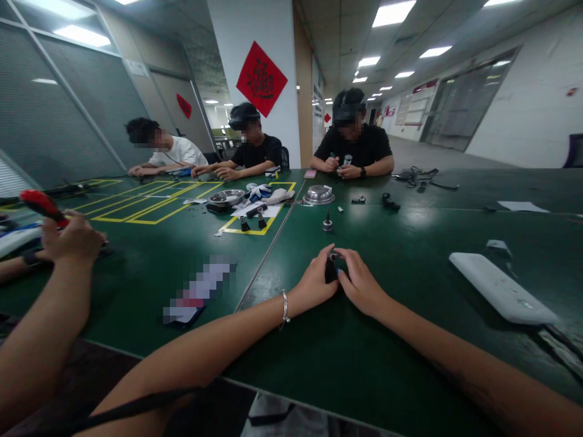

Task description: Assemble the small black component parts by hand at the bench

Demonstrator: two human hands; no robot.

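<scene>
Both my hands meet over the green table, round a small black part with a bit of metal at its top. My left hand, with a silver bracelet at the wrist, curls its fingers about the part's left side. From the other side my right hand grips it with thumb and fingertips. Much of the part is hidden by the fingers, so its exact kind cannot be told. Just beyond my hands a round metal piece with a thin upright stem stands on the table, and a tiny metal piece lies near it.
A white power strip lies at right, and a blurred-out phone-like object at left. Metal bowls, gloves and black parts sit farther back. At far left a co-worker's hand holds a red-handled tool. Several people sit around the table.
</scene>
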